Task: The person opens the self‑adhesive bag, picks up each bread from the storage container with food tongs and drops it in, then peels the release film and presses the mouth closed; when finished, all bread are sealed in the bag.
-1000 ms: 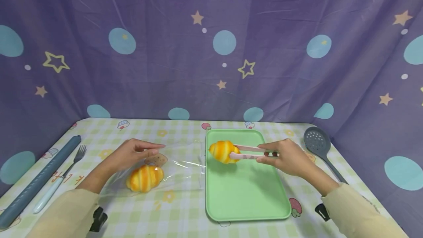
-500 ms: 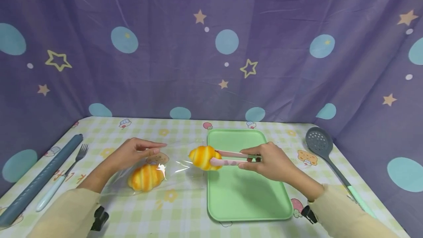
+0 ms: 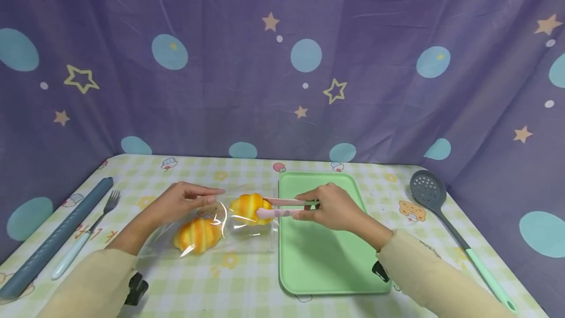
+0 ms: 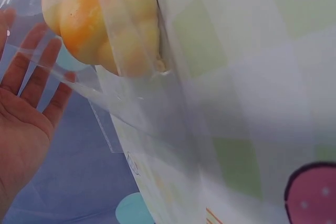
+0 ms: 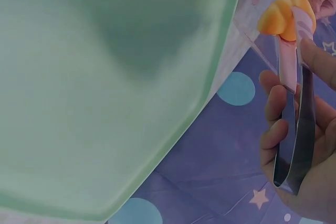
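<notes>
My left hand [image 3: 183,202] pinches the film of a clear plastic bag [image 3: 251,244] between thumb and index finger; its other fingers spread behind the film in the left wrist view. Inside the bag lies an orange-yellow croissant-shaped bread [image 3: 198,235]. My right hand [image 3: 328,207] grips pink-tipped metal tongs [image 5: 302,129], fingers on one arm and thumb on the other. Between the tong tips is a second bread [image 3: 247,206]. It sits within the bag's outline at its right end, left of the green tray [image 3: 335,264]; whether film covers it is hard to tell.
A grey rolling pin-like rod [image 3: 57,239] and a fork [image 3: 88,232] lie at the left. On the right rests a grey skimmer [image 3: 446,220] with a mint handle. A purple curtain [image 3: 247,87] hangs behind the checked tablecloth [image 3: 212,283].
My right hand has carried the bread in the tongs leftward from above the tray to the bag. The left hand stays nearly still at the bag.
</notes>
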Tool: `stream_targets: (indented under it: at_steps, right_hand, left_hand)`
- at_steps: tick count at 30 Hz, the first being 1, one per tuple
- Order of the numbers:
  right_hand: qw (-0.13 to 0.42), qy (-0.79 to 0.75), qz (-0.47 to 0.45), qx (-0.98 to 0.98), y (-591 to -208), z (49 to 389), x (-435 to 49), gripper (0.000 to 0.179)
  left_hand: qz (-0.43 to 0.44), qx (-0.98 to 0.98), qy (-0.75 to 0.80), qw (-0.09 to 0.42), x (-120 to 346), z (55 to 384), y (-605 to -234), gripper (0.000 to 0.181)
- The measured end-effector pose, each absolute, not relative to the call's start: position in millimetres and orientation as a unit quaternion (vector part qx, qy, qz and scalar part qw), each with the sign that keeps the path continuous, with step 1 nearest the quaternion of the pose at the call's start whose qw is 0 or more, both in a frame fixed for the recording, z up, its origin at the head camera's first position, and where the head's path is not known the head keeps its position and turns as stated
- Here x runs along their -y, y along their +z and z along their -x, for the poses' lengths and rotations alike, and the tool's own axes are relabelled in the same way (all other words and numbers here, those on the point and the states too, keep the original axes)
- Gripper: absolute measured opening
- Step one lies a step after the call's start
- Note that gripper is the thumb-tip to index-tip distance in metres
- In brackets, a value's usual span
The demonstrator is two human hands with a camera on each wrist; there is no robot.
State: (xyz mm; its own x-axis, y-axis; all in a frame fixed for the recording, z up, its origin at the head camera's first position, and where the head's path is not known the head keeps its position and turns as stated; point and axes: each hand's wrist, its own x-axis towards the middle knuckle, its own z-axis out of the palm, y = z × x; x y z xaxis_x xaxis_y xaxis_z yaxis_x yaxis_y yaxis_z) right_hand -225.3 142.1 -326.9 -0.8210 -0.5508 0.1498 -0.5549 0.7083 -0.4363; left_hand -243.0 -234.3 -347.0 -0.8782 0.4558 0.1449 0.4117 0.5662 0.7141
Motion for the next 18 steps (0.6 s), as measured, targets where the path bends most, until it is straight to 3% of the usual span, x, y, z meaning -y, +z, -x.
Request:
stream_targets:
  at_steps: [18]
  right_hand:
    - [-0.016,0.234,-0.312,0.921,-327.8,241.8,-98.6,0.039]
  left_hand:
    - [-0.236,-0.885,0.401,0.03,230.4,243.1,-345.1,0.029]
